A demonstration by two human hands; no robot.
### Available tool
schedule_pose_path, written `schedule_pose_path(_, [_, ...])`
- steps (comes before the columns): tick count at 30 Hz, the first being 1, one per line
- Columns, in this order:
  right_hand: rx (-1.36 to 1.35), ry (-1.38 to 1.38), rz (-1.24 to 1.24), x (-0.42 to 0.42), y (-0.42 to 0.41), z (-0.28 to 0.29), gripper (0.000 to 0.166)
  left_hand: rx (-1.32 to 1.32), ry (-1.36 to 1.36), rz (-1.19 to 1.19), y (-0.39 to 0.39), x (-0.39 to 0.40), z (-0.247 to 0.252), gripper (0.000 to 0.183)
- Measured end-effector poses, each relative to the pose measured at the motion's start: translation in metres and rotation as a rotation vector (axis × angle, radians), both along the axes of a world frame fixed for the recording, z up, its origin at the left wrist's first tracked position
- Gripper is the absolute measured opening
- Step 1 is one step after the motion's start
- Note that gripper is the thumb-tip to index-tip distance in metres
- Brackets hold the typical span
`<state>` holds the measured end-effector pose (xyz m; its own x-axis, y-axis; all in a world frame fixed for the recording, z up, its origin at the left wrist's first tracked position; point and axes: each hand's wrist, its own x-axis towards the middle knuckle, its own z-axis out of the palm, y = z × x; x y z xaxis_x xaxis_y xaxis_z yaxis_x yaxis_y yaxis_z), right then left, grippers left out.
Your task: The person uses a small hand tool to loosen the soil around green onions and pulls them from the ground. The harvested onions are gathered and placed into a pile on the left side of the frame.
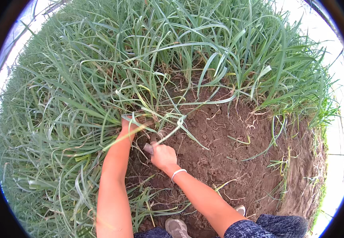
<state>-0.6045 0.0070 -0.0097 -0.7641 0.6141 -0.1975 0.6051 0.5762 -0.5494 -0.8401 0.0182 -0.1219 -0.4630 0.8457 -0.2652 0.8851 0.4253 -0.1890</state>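
My right hand [163,155], with a white band at the wrist, is closed around the handle [149,148] of a tool. The tool's far end is hidden by leaves and soil, so its kind cannot be told. Up and to the left, my left hand [128,120] reaches into the base of a clump of long green leafy plants [100,114]. Leaves cover most of its fingers, and its grip does not show clearly. Thin pale roots and bent leaves lie around both hands.
Dense green plants stand ahead and to the left. Bare brown soil [207,142] with loose roots extends to the right. Cut or fallen leaves [143,202] lie near my shoe [176,227]. Pale sheeting shows beyond the plants.
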Motion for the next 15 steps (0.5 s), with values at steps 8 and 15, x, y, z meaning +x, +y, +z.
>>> schedule_pose_path(8, [-0.095, 0.207, -0.018, 0.032, -0.012, -0.035, 0.032, 0.058, 0.023, 0.068, -0.082, 0.046, 0.035, 0.015])
schedule_pose_path(15, [-0.019, 0.193, 0.034, 0.06, -0.044, 0.034, 0.024, -0.595, -0.125, 0.051, -0.224, 0.039, 0.144, 0.02])
